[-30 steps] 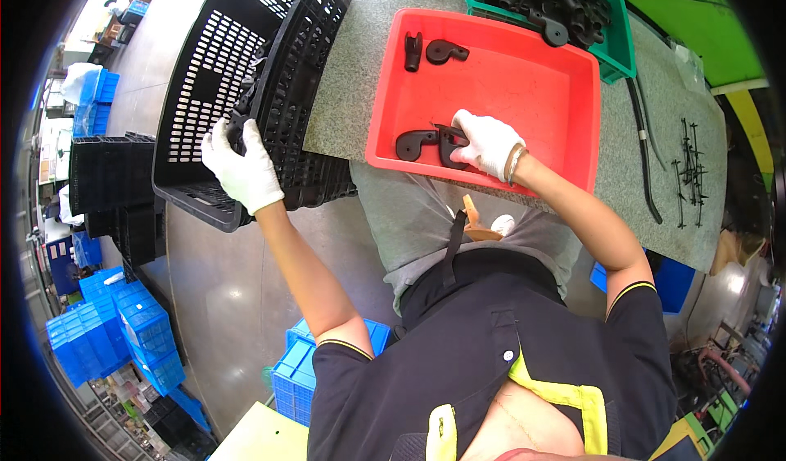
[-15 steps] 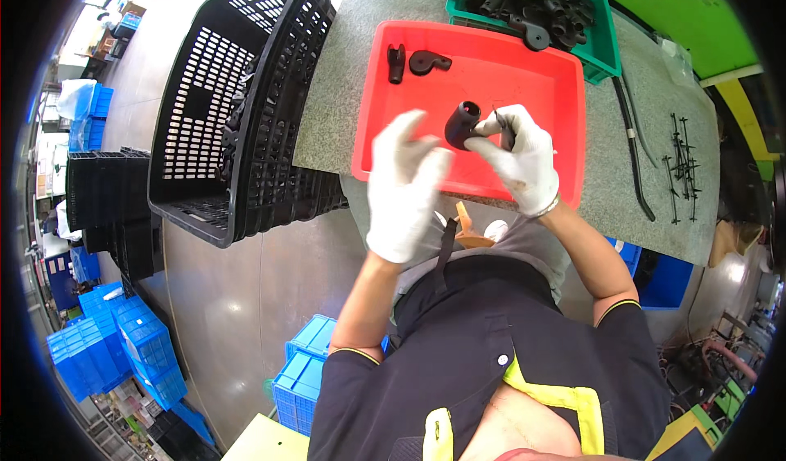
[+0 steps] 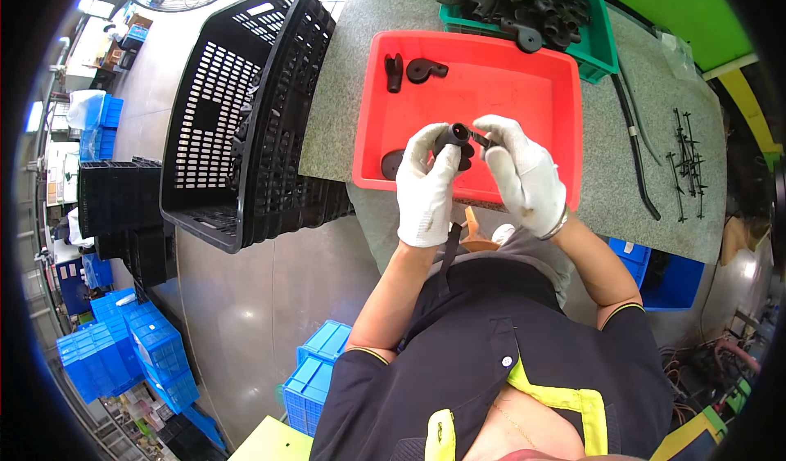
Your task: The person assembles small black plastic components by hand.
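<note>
My left hand (image 3: 426,191), in a white glove, grips a black plastic tube fitting (image 3: 459,133) with its round open end facing up. Close to its right side, my gloved right hand (image 3: 526,178) pinches a small thin black piece (image 3: 481,139) too small to name. Both hands are over the near part of a red tray (image 3: 575,125). Inside the tray lie a black forked fitting (image 3: 394,74) and a black round-headed fitting (image 3: 426,70) at the far left. Another round black part (image 3: 391,164) shows beside my left hand, partly hidden by it.
Behind the tray stands a green crate (image 3: 607,47) heaped with black fittings. A black rod (image 3: 641,166) and several thin black sprues (image 3: 686,166) lie on the grey tabletop (image 3: 327,133) to the right. Tall black slatted crates (image 3: 278,142) stand at the left.
My left hand has moved right and taken hold of the tube fitting, which my right hand held before. The right hand now pinches a small piece. A round part now shows at the tray's left.
</note>
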The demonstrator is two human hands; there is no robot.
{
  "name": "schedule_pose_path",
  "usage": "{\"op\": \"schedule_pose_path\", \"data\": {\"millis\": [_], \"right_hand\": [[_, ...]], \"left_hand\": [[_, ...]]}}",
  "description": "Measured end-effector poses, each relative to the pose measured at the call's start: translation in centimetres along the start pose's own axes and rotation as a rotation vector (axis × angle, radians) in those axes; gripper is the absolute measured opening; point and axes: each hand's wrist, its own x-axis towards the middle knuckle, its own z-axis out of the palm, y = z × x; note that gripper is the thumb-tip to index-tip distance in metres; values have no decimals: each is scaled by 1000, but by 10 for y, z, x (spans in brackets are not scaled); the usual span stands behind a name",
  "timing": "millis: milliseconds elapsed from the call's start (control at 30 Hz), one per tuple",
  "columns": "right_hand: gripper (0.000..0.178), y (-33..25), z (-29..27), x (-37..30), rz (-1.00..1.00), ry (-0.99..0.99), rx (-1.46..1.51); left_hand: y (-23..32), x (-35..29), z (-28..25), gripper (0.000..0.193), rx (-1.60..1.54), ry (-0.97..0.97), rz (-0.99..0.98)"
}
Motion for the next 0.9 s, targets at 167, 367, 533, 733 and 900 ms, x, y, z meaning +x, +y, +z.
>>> {"op": "schedule_pose_path", "data": {"millis": [167, 367, 533, 733, 900], "right_hand": [[29, -5, -12, 10, -8, -155, -199], [32, -4, -12, 10, -67, -186, -246], [32, 0, -11, 9, -101, -196, -292], [31, -3, -12, 8, -44, -257, -312], [31, -5, -11, 7, -10, -261, -269]], "left_hand": [[-1, -1, -2, 34, -42, -68, -8], [-2, -2, -5, 35, -92, -102, 70], [-3, -1, -5, 33, -104, -90, 52], [-5, -1, -6, 29, -62, -61, 56], [-7, -1, -7, 29, -71, -71, 73]]}}
